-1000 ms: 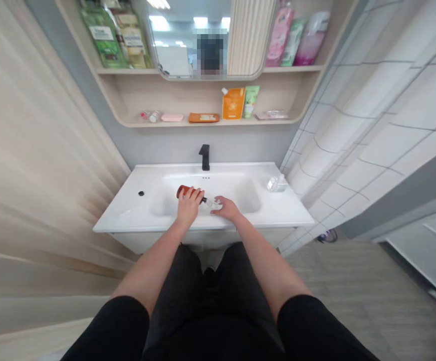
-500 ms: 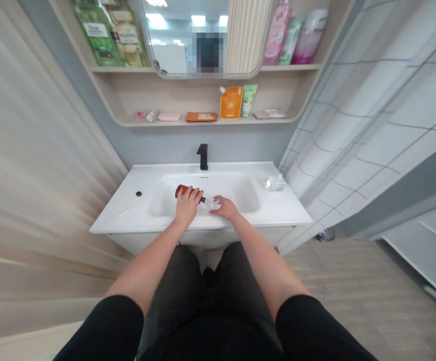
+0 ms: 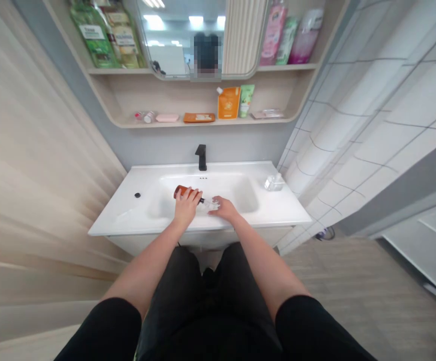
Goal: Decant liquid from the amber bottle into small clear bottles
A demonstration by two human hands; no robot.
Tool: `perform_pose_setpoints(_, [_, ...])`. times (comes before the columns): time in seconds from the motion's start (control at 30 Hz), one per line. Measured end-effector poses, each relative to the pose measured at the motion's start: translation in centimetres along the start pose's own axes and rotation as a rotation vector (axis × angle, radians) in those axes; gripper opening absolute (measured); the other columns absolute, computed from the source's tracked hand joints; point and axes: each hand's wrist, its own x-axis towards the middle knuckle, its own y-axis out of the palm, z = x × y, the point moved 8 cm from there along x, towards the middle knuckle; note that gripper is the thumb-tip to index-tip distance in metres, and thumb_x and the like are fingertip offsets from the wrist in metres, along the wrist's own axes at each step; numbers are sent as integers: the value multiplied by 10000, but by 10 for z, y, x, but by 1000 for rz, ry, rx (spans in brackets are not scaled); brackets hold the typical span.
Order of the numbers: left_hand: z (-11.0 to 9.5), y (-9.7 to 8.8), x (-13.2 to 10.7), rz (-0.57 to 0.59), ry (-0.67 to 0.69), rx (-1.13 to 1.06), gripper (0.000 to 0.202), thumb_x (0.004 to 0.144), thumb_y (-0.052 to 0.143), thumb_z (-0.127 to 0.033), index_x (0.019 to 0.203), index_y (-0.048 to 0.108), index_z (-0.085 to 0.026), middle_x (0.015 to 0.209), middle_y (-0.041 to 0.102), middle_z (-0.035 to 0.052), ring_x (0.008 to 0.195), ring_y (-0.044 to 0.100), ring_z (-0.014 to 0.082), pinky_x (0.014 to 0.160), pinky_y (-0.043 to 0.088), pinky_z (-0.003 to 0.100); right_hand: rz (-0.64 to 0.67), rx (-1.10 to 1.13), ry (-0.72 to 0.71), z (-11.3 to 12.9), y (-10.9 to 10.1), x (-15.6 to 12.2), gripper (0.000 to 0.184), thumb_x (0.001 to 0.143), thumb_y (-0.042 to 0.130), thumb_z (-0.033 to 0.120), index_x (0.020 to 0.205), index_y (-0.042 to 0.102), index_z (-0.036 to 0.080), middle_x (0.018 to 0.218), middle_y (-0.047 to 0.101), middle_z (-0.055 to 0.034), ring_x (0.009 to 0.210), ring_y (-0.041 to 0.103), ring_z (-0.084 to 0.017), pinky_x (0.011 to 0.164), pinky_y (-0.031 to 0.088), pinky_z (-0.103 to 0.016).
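- White ceramic washbasin counter (image 3: 120, 220) is filling the middle of the scene, with its sunken bowl lying straight ahead of the person, whose two bare forearms are reaching over the near rim.
- Pale wooden wall shelf (image 3: 165, 124) is running along the far wall above the basin, under a rounded mirror (image 3: 173, 45).
- Left hand (image 3: 185, 207) is hovering over the bowl, fingers wrapping closed around the amber-brown plastic bottle (image 3: 182, 191).
- Right hand (image 3: 223, 208) is sitting just right of the left one, fingertips narrowing onto the small clear container (image 3: 212, 203).
- That amber-brown bottle is lying nearly flat in the grip over the middle of the bowl, its base pointing far-left and its dark neck pointing right, meeting the clear container; whether anything is flowing between them is too small to tell.
- Orange stand-up pouch (image 3: 229, 103) is standing on the shelf, with a green tube (image 3: 246, 100) touching or just beside it on the right.
- Matt black tap (image 3: 201, 156) is standing upright at the far edge of the bowl.
- Flat orange packet (image 3: 199, 117) is lying on the shelf, left of the pouch, with a pink soap bar (image 3: 167, 117) lying further left.
- Clear glass dish (image 3: 273, 183) is resting on the counter's far right corner, well apart from both hands.
- Small black round cap (image 3: 137, 195) is lying on the counter's left side, apart from the bowl.
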Motion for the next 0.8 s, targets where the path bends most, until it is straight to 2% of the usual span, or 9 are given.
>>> perform_pose_setpoints(0.4, [1, 1, 3, 4, 7, -6, 671, 1006, 430, -90, 1625, 585, -298, 1668, 581, 110, 1625, 415, 354, 1359, 170, 688, -29, -9, -16, 6, -4, -3, 729, 677, 1024, 375, 1332, 726, 260, 1257, 800, -78, 1117, 768, -291, 1023, 602, -410])
perform_pose_setpoints(0.57, [0, -3, 7, 6, 33, 8, 675, 1015, 415, -88, 1634, 575, -302, 1667, 584, 101, 1626, 411, 353, 1364, 162, 679, -45, 1, -17, 7, -5, -3, 710, 687, 1021, 395, 1320, 729, 261, 1270, 798, -76, 1085, 774, -279, 1004, 607, -399])
perform_pose_setpoints(0.8, [0, -7, 14, -21, 87, 32, 652, 1022, 422, -95, 1625, 587, -280, 1656, 595, 113, 1619, 418, 363, 1356, 184, 680, -77, 10, -26, 8, -8, -4, 701, 692, 1028, 397, 1308, 733, 238, 1261, 806, -85, 1137, 772, -293, 1049, 590, -404])
